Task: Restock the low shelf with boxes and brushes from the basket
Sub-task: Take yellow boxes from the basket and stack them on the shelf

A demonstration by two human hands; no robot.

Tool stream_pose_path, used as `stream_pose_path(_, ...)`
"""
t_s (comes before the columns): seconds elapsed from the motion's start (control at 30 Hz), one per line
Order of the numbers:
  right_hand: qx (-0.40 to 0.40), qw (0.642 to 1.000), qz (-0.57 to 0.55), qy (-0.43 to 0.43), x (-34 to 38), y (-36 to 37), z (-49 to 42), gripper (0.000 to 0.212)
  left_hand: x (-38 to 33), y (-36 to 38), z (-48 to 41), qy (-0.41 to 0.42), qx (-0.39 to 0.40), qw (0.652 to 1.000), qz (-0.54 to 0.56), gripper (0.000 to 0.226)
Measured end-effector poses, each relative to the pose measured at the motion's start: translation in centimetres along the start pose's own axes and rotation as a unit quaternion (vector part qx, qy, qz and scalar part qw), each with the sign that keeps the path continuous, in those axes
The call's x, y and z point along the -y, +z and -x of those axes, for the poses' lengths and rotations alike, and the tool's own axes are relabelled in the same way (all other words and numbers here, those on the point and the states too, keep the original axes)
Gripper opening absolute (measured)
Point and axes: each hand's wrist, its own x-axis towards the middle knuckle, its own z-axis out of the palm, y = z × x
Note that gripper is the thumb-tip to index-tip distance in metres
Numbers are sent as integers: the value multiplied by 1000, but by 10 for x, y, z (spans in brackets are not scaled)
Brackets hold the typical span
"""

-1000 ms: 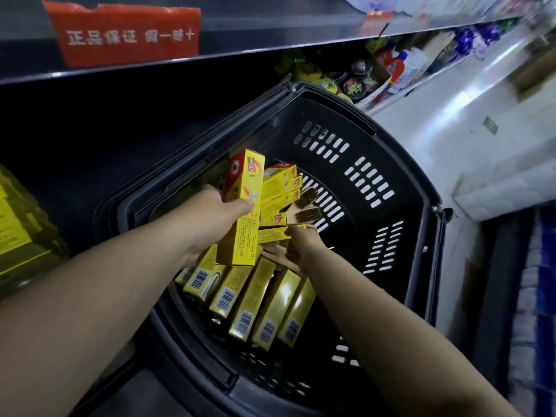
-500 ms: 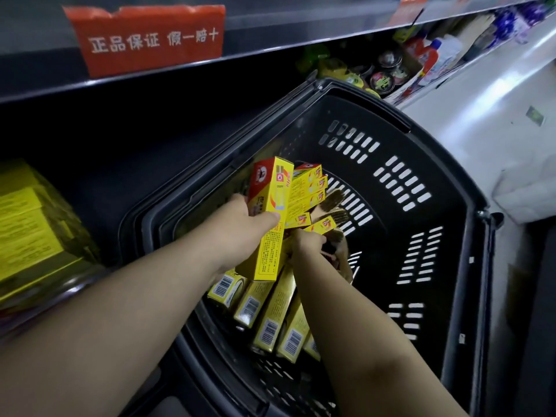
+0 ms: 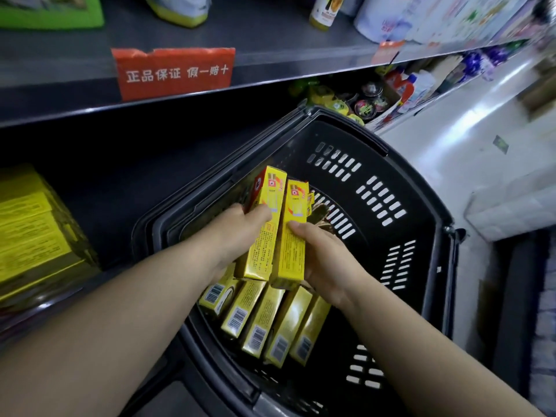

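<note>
Ok so two yellow boxes are up out of the pile rn, one per hand, both held upright over the middle of the basket [image 3: 391, 224]. Left box [image 3: 267, 224] is in my left hand [image 3: 231, 233], fingers wrapped round its lower half, thumb across the front. Right box [image 3: 293, 233] is in my right hand [image 3: 325, 260], thumb on the front face and the rest of the fingers curled behind. The two are side by side, prob touching along the long edges. Looks like there's a red-sided one tucked behind the left box too, can't tell if I've got hold of it or it's just leaning there.

Below them, five more boxes [image 3: 264, 320] lie in a row w/ barcode ends facing me, near the basket's near-left wall. Brushes [image 3: 319, 212] are just past the right box, toward the far wall, mostly hidden so idk how many.

Progress: early-ish imo. The low shelf [image 3: 120, 188] left of the basket is mostly dark bare space; only a stack of yellow cartons [image 3: 33, 227] sits at its left end. So a basketful of stock left to move, brushes not touched.

Vs half a sec ago: my right hand was down in the pile w/ nothing lifted, now it's got its own box raised next to the left one. Left hand's box is about where it was. View has also tipped up, so the upper shelf w/ the red tag [image 3: 174, 72] and bottles shows more.
</note>
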Motion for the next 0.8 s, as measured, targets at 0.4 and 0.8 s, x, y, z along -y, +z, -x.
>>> stream_pose_path(0.4,-3,995,66,-75,-2,12,14,55,-5,-2,16,29,102,994,32,50)
stream_pose_path(0.8,-224,941,234,98,-36,-64,-128,37,4,-5,1,9,-17,993,-118,46)
